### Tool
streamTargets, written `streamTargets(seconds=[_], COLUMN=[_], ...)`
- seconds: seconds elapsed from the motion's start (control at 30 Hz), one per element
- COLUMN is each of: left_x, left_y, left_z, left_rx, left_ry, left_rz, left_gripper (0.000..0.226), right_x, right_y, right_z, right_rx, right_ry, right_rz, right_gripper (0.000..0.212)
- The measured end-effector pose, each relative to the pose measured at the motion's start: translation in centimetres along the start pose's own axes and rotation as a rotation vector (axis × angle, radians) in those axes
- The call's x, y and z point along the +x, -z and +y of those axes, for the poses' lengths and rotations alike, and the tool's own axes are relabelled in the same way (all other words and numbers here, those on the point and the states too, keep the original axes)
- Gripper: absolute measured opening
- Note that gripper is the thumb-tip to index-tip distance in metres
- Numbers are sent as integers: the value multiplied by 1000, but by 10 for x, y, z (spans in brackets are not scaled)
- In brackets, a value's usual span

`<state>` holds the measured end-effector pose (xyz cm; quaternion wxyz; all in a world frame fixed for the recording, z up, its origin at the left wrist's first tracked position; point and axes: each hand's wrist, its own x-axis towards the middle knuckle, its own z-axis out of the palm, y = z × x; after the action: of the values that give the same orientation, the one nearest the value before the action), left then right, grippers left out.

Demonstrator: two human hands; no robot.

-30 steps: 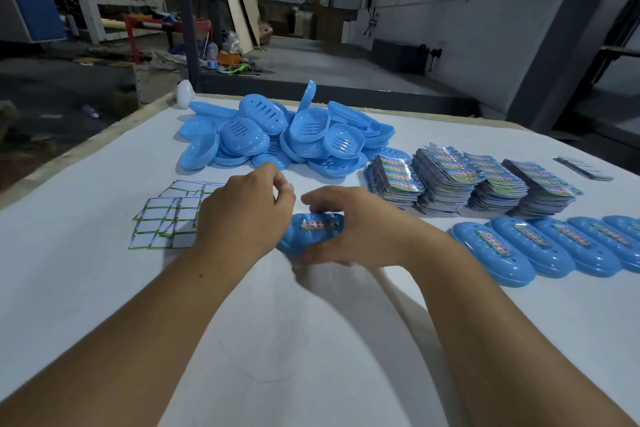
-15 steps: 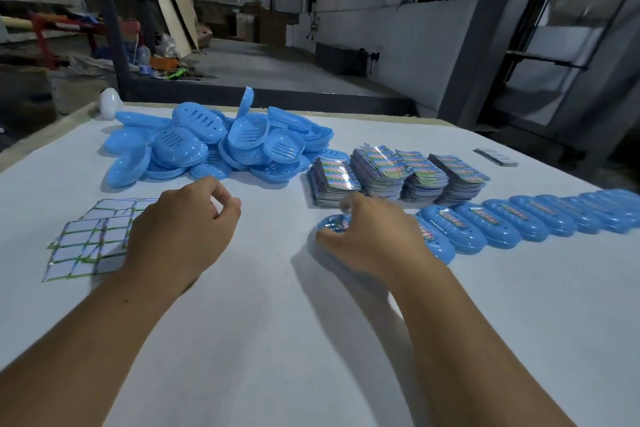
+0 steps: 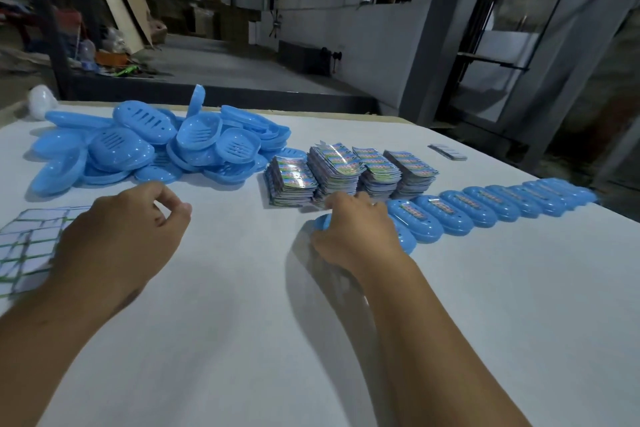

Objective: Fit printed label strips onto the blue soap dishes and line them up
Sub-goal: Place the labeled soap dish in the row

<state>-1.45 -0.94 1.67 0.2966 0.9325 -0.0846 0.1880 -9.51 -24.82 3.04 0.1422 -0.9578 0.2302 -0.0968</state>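
My right hand [image 3: 356, 236] grips a blue soap dish [image 3: 323, 220] at the left end of a row of labelled blue dishes [image 3: 485, 206] that runs off to the right across the white table [image 3: 242, 340]. Most of the gripped dish is hidden under my fingers. My left hand [image 3: 124, 236] hovers over the table to the left, fingers loosely curled, holding nothing. Behind the row stand several stacks of colourful printed label strips [image 3: 346, 170]. A heap of unlabelled blue soap dishes [image 3: 152, 146] lies at the back left.
Flat white sheets with green edges [image 3: 24, 246] lie at the left, partly under my left forearm. A small dark stack of cards [image 3: 446, 151] sits at the far right edge of the table. A white bulb-like object [image 3: 41, 102] rests at the back left corner.
My right hand has carried the labelled dish to the right and set it against the end of the row. My left hand let go of it and stayed at the left.
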Motion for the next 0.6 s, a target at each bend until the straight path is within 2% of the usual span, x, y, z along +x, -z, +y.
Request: streamTargets(seconds=[0.4, 0.6], left_x=[-2, -1], left_y=[2, -1], left_z=[3, 2], left_rx=[12, 35], left_ry=[-22, -14], left_rz=[-23, -37], left_gripper=[22, 22], right_x=[12, 12], right_y=[3, -13], right_z=[13, -11], right_rx=[35, 118], right_ry=[-54, 113], right_rz=[31, 81], right_gripper=[47, 34])
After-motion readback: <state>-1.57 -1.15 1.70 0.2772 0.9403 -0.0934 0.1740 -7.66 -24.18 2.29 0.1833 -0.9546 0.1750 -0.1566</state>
